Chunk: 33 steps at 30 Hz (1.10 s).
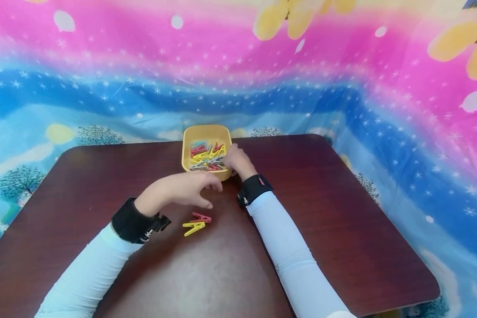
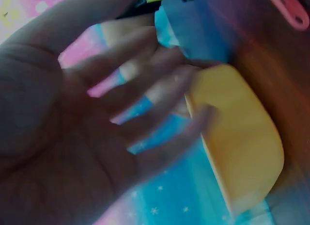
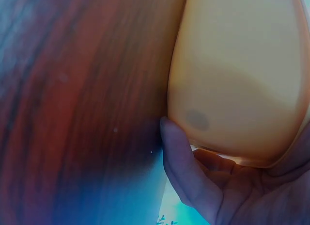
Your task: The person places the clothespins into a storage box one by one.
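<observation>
A yellow plastic basket (image 1: 206,132) with several clothespins (image 1: 208,153) in red, yellow and grey stands at the table's back. My right hand (image 1: 238,160) grips its right side; in the right wrist view the thumb (image 3: 181,162) lies against the wall's lower corner. My left hand (image 1: 184,187) hovers in front of the basket, fingers spread and relaxed, holding nothing. Its palm (image 2: 53,133) fills much of the left wrist view, fingertips overlapping the basket's wall. Below this hand, a red clothespin (image 1: 201,217) and a yellow clothespin (image 1: 194,228) lie side by side on the table.
The dark brown wooden table (image 1: 342,247) has rounded corners. Behind it and along both sides hangs a printed cloth (image 1: 143,97) in pink and blue, close to the back edge and the basket.
</observation>
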{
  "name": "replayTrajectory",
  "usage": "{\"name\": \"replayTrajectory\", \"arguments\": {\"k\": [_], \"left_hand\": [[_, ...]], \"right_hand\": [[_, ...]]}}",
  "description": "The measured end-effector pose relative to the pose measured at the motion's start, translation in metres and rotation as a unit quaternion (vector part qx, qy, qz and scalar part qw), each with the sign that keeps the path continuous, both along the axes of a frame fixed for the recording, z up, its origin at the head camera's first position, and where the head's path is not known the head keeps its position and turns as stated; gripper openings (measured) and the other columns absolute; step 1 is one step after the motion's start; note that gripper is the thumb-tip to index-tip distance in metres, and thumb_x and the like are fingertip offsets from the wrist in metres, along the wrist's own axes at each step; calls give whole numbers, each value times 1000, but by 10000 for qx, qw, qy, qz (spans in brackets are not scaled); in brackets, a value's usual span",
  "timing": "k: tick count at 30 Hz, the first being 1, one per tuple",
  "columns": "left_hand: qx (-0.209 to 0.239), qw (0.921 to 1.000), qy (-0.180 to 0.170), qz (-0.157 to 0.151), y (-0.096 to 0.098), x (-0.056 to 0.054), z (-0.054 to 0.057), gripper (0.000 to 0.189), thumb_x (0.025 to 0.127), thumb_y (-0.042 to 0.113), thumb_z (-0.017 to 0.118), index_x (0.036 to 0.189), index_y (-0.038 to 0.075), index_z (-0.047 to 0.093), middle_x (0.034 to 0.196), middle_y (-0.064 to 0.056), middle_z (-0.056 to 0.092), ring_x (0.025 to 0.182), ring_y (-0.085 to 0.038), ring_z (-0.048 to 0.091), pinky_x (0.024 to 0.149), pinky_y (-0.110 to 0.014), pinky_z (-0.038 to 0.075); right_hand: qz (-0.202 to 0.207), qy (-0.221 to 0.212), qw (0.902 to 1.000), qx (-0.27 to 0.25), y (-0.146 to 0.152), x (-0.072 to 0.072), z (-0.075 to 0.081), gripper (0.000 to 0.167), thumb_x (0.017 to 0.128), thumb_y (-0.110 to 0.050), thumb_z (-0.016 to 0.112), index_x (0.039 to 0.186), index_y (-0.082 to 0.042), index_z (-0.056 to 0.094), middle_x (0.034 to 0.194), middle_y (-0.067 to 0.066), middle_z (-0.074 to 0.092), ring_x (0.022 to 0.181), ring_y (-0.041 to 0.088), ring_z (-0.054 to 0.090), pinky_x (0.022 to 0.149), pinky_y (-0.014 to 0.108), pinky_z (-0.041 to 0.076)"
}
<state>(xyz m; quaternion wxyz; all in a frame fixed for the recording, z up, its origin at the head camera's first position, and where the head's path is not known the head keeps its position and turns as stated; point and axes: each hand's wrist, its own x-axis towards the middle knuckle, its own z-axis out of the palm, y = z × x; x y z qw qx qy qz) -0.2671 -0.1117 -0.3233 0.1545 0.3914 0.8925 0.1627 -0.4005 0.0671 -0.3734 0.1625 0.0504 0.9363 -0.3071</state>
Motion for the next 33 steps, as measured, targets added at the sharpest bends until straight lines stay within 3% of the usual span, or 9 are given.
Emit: {"name": "replayTrajectory", "arguments": {"k": [3,6,13,17,23,33], "left_hand": [[-510,9971,-554,108,0,1,-6,46,91,20,87,132,9,70,124,-9,74,106,-23,66,97,-39,63],[-877,9928,-786,201,2,2,-8,42,87,19,90,124,12,72,114,-7,74,95,-18,63,88,-34,62],[-1314,9872,-857,304,3,5,-13,43,86,8,88,125,12,72,118,-8,73,100,-20,63,96,-39,63],[-1342,9870,-822,318,5,5,-19,39,87,11,88,123,12,72,115,-8,73,99,-20,63,96,-39,63],[-1241,9893,-746,203,7,3,-28,29,91,16,87,117,12,74,105,-6,74,90,-17,62,87,-32,61],[-1122,9899,-843,180,2,0,-33,22,91,4,83,108,14,73,95,-2,70,82,-15,63,77,-26,59]], "right_hand": [[20,1,10000,35,0,0,0,62,114,-22,49,167,-4,21,132,21,61,92,28,72,63,34,67],[-17,1,10000,63,2,0,3,63,115,-21,47,169,-5,18,135,22,61,92,29,73,63,34,67],[77,-92,9999,-54,5,2,6,65,115,-20,45,170,-4,15,138,24,59,95,30,73,67,35,68],[116,-66,9999,-80,6,3,4,65,114,-20,46,169,-4,14,138,24,58,96,31,73,68,35,68],[88,-9,9999,-72,5,5,1,66,114,-20,48,169,-3,16,137,24,60,98,31,73,68,35,68],[81,-140,9999,21,-1,3,3,67,115,-22,46,171,-4,13,136,22,60,97,29,73,71,35,69]]}}
